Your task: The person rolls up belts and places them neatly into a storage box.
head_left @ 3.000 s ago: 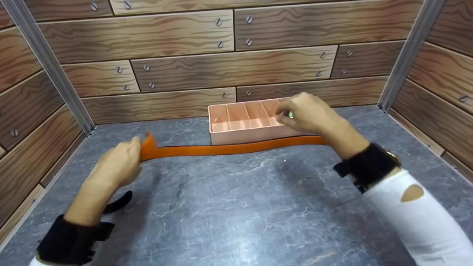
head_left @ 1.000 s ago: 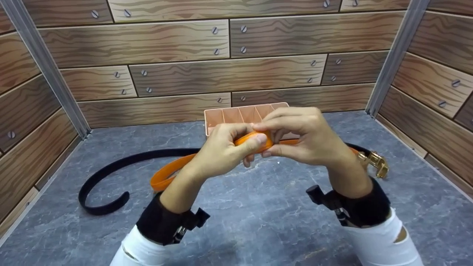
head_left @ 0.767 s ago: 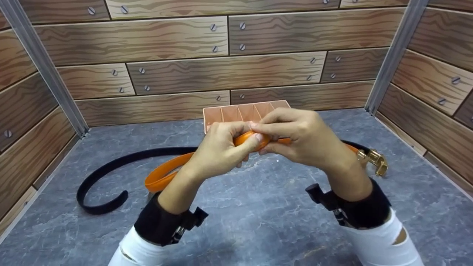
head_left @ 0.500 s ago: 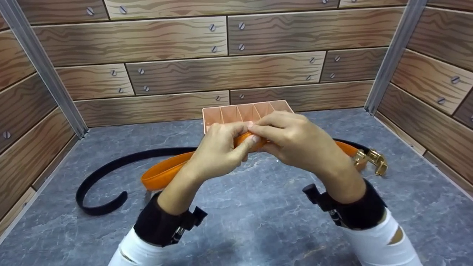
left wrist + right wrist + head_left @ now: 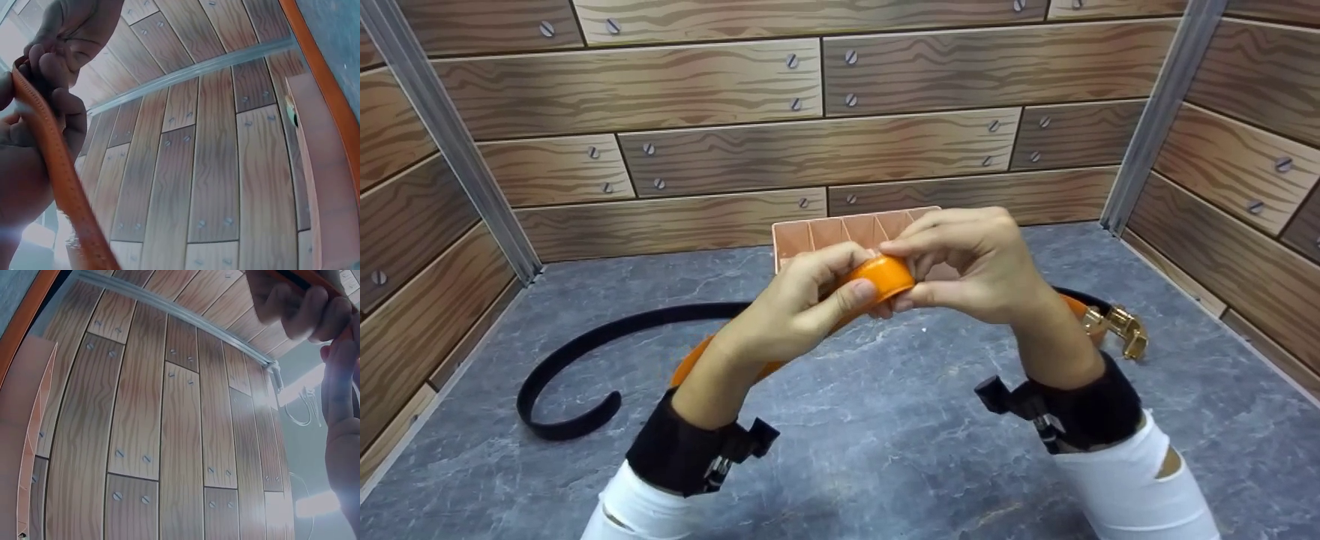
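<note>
An orange belt [image 5: 889, 276] is bent into a tight curl at its end, held up in front of the pink box. My left hand [image 5: 791, 304] grips this curl between thumb and fingers. The right hand [image 5: 979, 259] pinches the curl's right side, index finger above and thumb below. In the left wrist view, a stitched stretch of the belt [image 5: 62, 160] runs down from the fingers. The belt's middle is partly hidden behind both hands and forearms. A gold buckle [image 5: 1091, 321] shows at its far end, right of my right wrist.
A pink divided box [image 5: 795, 240] stands at the back behind my hands; a small green-and-black thing [image 5: 291, 112] shows at its edge. A black belt [image 5: 536, 390] lies on the grey marbled table [image 5: 840, 450], curved at left. Wood-patterned walls enclose three sides.
Earlier, the left hand held the orange belt's end out at left and the right hand was over the box. Both hands then came together; just now the right hand rose slightly, exposing more curl.
</note>
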The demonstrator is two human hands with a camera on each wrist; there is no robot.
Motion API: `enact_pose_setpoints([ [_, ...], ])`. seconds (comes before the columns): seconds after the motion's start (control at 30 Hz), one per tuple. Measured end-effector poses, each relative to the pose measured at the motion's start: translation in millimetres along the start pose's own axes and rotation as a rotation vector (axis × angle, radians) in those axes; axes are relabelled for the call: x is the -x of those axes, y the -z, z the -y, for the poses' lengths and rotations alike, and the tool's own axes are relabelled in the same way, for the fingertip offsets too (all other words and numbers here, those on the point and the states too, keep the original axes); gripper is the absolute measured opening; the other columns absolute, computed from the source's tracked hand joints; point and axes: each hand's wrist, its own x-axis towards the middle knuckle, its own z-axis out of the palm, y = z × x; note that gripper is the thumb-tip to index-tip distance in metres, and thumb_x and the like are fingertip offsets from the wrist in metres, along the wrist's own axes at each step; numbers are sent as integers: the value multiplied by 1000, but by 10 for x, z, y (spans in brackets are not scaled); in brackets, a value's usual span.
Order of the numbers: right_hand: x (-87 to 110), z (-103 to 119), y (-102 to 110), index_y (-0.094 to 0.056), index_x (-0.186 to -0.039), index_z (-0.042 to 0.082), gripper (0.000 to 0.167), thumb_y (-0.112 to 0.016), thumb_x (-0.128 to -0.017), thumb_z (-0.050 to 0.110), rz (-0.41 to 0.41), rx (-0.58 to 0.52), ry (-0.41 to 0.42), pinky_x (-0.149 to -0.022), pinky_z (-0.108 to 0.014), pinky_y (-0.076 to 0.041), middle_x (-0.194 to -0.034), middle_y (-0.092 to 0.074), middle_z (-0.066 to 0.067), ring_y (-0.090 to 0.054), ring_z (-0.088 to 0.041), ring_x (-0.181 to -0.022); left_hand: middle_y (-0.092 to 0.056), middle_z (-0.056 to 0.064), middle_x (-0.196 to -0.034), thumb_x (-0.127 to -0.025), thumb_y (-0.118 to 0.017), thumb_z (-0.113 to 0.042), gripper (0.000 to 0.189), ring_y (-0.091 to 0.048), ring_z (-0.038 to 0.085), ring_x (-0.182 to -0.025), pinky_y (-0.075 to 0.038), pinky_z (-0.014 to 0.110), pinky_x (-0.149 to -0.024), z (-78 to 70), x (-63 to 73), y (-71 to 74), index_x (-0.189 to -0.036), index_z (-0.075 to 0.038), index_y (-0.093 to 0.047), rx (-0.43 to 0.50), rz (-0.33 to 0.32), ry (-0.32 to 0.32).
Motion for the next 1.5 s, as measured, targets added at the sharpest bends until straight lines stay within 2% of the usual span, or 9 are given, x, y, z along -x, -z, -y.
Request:
enact_pose_setpoints([
  [0.13,11,11,-43,-69,-102,-16,46,-87,-72,14,-32,-68,-37,-62,-29,-60,-99,-73,-13,-70,-18,-77,-67,25,-96,-93,-60,-39,59,-68,15,-89,-59,35,-84,57,-13,-7,-104,19,-57,114,-50,-14],
  [0.27,14,27,-86,-68,-103,-18,46,-88,-70,7,-56,-162,-25,-60,-30,-60,-99,-72,-15,-69,-19,-77,-67,25,-91,-87,-62,-51,71,-66,11,-79,-56,24,-74,111,-35,-13,-97,19,-60,76,-103,-40],
  [0.47,-3,17,-130,-66,-105,-17,43,-85,-71,1,-23,-306,20,-60,-32,-60,-103,-73,-17,-74,-21,-77,-65,21,-84,-81,-57,-64,81,-60,9,-71,-51,21,-64,123,-58,-48,-96,15,-63,13,-104,-31],
  [0.6,-28,-26,-138,-72,-102,-7,38,-87,-72,11,-28,-161,64,-51,-16,-48,-95,-76,-6,-58,-7,-57,-63,20,-81,-82,-56,-65,80,-59,10,-67,-51,22,-61,82,-47,-83,-96,13,-59,14,-69,-28],
  [0.7,-49,-36,-140,-74,-99,-4,41,-89,-69,19,-30,-46,129,-46,-18,-33,-89,-76,-4,-39,-8,-51,-61,20,-78,-86,-55,-63,75,-58,13,-63,-50,24,-57,42,-48,-90,-97,11,-58,31,-22,-38],
  [0.97,-87,38,-200,-76,-101,1,48,-88,-67,34,-10,219,225,-59,-21,-43,-87,-75,-9,-54,-14,-62,-61,3,-70,-91,-58,-60,72,-54,10,-56,-45,23,-52,8,-26,-67,-100,11,-63,54,-45,21],
  [1.17,-44,141,-179,-74,-104,2,45,-85,-74,34,131,456,258,-75,-27,-50,-95,-75,-8,-66,-19,-79,-44,-9,-59,-97,-65,-29,22,-35,5,-49,-28,21,-48,32,-26,-74,-86,-10,-67,-294,-106,40],
  [1.27,-3,205,-173,-73,-111,4,46,-85,-76,30,228,598,228,-78,-27,-54,-97,-74,-7,-69,-19,-84,-40,-10,-57,-94,-66,-23,21,-34,5,-49,-28,21,-48,36,-27,-76,-75,-16,-61,-486,-125,36],
  [1.5,29,294,-237,-67,-120,5,54,-88,-74,24,302,758,226,-70,-27,-56,-95,-73,-3,-63,-12,-71,-36,-10,-54,-95,-61,-26,26,-27,3,-45,-26,22,-46,41,-23,-59,-69,-18,-59,-530,-27,57],
])
